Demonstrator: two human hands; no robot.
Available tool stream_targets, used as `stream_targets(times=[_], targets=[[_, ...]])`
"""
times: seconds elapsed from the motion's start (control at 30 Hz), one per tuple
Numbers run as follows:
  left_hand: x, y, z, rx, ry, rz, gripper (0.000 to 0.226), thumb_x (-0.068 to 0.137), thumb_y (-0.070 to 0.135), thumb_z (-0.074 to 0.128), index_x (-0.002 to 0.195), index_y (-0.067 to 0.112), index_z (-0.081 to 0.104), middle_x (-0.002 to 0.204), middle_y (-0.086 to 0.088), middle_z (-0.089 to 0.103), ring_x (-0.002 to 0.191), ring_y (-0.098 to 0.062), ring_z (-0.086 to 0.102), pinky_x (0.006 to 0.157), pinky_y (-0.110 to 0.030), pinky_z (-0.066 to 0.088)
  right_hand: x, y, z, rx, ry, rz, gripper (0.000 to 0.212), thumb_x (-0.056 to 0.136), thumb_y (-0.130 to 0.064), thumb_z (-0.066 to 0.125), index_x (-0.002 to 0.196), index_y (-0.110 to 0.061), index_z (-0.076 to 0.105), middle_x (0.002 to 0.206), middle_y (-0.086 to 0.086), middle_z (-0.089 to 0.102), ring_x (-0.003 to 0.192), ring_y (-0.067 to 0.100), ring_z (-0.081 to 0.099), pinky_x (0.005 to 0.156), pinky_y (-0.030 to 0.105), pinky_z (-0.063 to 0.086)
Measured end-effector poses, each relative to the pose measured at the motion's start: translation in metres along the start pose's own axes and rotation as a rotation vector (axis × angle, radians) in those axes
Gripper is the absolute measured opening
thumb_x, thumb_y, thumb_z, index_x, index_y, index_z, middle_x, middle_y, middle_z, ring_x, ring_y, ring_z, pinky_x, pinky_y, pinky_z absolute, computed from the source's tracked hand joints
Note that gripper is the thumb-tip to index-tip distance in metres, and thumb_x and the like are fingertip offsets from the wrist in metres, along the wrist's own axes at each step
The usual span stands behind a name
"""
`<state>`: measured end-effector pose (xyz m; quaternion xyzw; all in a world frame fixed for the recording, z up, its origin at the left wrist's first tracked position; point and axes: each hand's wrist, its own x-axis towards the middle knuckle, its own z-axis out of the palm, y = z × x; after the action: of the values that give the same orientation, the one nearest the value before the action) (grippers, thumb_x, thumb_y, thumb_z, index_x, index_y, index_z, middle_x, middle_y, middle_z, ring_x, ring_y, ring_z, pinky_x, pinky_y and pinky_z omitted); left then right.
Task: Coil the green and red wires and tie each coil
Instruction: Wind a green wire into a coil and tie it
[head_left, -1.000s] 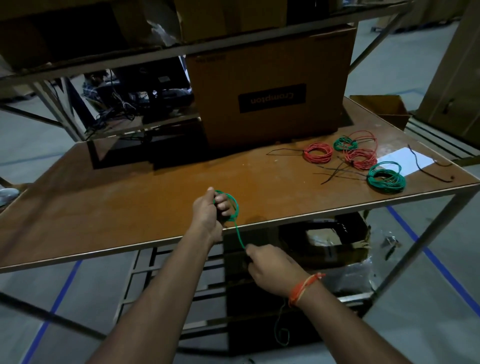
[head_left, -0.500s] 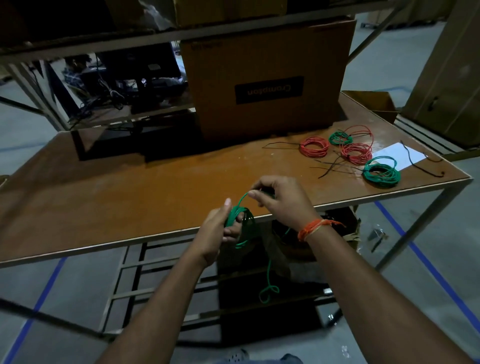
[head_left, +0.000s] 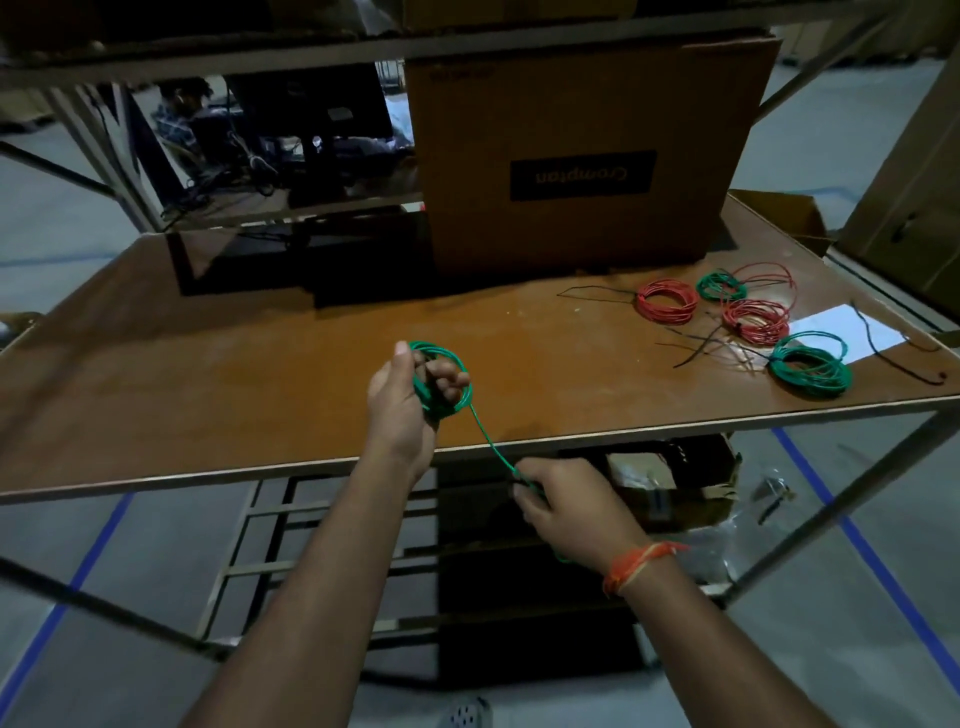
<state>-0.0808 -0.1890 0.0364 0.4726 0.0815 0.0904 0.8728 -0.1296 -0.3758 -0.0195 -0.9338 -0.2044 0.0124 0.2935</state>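
My left hand (head_left: 402, 397) grips a small coil of green wire (head_left: 457, 402) above the brown table's front edge, fingers curled through the loops. A taut strand of the same wire runs down and right to my right hand (head_left: 563, 506), which pinches it below the table edge. At the right of the table (head_left: 260, 374) lie a red coil (head_left: 666, 301), a second red coil (head_left: 756, 322), a small green coil (head_left: 719, 285) and a bigger green coil (head_left: 810, 366).
A large cardboard box (head_left: 582, 156) stands at the table's back. A white paper sheet (head_left: 852, 332) and loose dark wire pieces (head_left: 698, 351) lie at the right. Another open box (head_left: 675, 483) sits on the lower shelf. A metal shelf spans overhead.
My right hand was up by the coil half a second ago; it has swung down and right below the table edge, drawing the wire taut. The left hand's coil has gained a loop.
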Motion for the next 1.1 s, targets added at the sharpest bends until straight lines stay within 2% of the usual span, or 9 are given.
stream_targets(times=[0.13, 0.27, 0.33, 0.4, 0.53, 0.73, 0.9, 1.0, 1.1], targets=[[-0.012, -0.005, 0.007, 0.466, -0.154, 0.068, 0.045, 0.112, 0.03, 0.028, 0.084, 0.005, 0.053, 0.067, -0.007, 0.072, 0.065, -0.023, 0.071, 0.06, -0.028, 0.054, 0.006, -0.027, -0.033, 0.031, 0.174, -0.132, 0.023, 0.09, -0.04, 0.056, 0.084, -0.021, 0.067, 0.073, -0.002, 0.069, 0.071, 0.019, 0.065, 0.059, 0.035, 0.047], [-0.012, -0.016, 0.001, 0.707, -0.217, 0.128, 0.037, 0.111, 0.031, 0.036, 0.082, 0.013, 0.049, 0.064, 0.005, 0.067, 0.059, -0.003, 0.062, 0.06, -0.024, 0.049, 0.016, -0.046, -0.053, 0.027, 0.176, -0.17, 0.009, 0.089, -0.028, 0.068, 0.084, -0.021, 0.07, 0.078, -0.004, 0.072, 0.066, 0.006, 0.057, 0.058, 0.025, 0.037], [-0.005, -0.019, -0.004, 0.822, -0.24, 0.17, 0.037, 0.108, 0.037, 0.04, 0.08, 0.015, 0.05, 0.069, 0.006, 0.059, 0.061, -0.005, 0.054, 0.061, -0.027, 0.043, 0.02, -0.053, -0.059, 0.121, 0.143, -0.181, 0.002, 0.087, -0.021, 0.068, 0.085, -0.02, 0.069, 0.078, -0.007, 0.071, 0.068, 0.007, 0.061, 0.059, 0.028, 0.045], [-0.001, -0.015, -0.007, 0.868, -0.272, 0.184, 0.04, 0.104, 0.042, 0.042, 0.081, 0.012, 0.052, 0.073, 0.0, 0.054, 0.063, -0.01, 0.05, 0.06, -0.03, 0.041, 0.024, -0.057, -0.064, 0.31, 0.075, -0.172, 0.015, 0.084, -0.006, 0.065, 0.09, -0.019, 0.068, 0.082, -0.004, 0.07, 0.073, 0.015, 0.066, 0.064, 0.035, 0.053], [0.004, -0.011, -0.013, 0.848, -0.332, 0.135, 0.052, 0.099, 0.047, 0.045, 0.086, -0.003, 0.055, 0.073, -0.007, 0.056, 0.067, -0.014, 0.053, 0.062, -0.033, 0.042, 0.041, -0.058, -0.072, 0.358, 0.062, -0.185, 0.026, 0.082, -0.002, 0.063, 0.1, -0.02, 0.064, 0.086, 0.0, 0.07, 0.08, 0.022, 0.069, 0.073, 0.047, 0.057], [0.009, -0.012, -0.019, 0.639, -0.419, -0.049, 0.038, 0.098, 0.05, 0.041, 0.073, 0.029, 0.062, 0.06, 0.011, 0.036, 0.051, -0.009, 0.033, 0.048, -0.02, 0.028, 0.065, -0.057, -0.069, 0.221, 0.235, -0.149, 0.019, 0.086, -0.009, 0.075, 0.099, -0.019, 0.065, 0.092, -0.01, 0.067, 0.089, 0.003, 0.065, 0.074, 0.023, 0.055], [0.016, -0.002, -0.03, 0.485, -0.57, -0.175, 0.041, 0.102, 0.051, 0.043, 0.08, 0.016, 0.046, 0.054, 0.011, 0.03, 0.044, -0.004, 0.021, 0.042, -0.018, 0.017, 0.077, -0.048, -0.053, 0.205, 0.373, -0.081, 0.016, 0.084, -0.017, 0.08, 0.089, -0.022, 0.066, 0.084, -0.014, 0.066, 0.082, -0.001, 0.064, 0.069, 0.009, 0.048], [0.019, -0.002, -0.037, 0.275, -0.592, -0.238, 0.036, 0.103, 0.043, 0.042, 0.079, 0.017, 0.043, 0.053, 0.008, 0.025, 0.042, -0.006, 0.014, 0.042, -0.018, 0.011, 0.081, -0.043, -0.041, 0.268, 0.422, -0.054, 0.009, 0.087, -0.02, 0.077, 0.085, -0.018, 0.069, 0.077, -0.01, 0.066, 0.074, 0.005, 0.063, 0.063, 0.018, 0.049], [0.028, -0.002, -0.038, 0.057, -0.459, -0.258, 0.036, 0.108, 0.037, 0.034, 0.079, 0.017, 0.039, 0.049, 0.009, 0.024, 0.037, -0.004, 0.015, 0.043, -0.02, 0.009, 0.079, -0.035, -0.023, 0.347, 0.497, 0.031, 0.011, 0.093, -0.026, 0.07, 0.083, -0.023, 0.07, 0.069, -0.006, 0.065, 0.064, 0.009, 0.059, 0.058, 0.033, 0.05]])
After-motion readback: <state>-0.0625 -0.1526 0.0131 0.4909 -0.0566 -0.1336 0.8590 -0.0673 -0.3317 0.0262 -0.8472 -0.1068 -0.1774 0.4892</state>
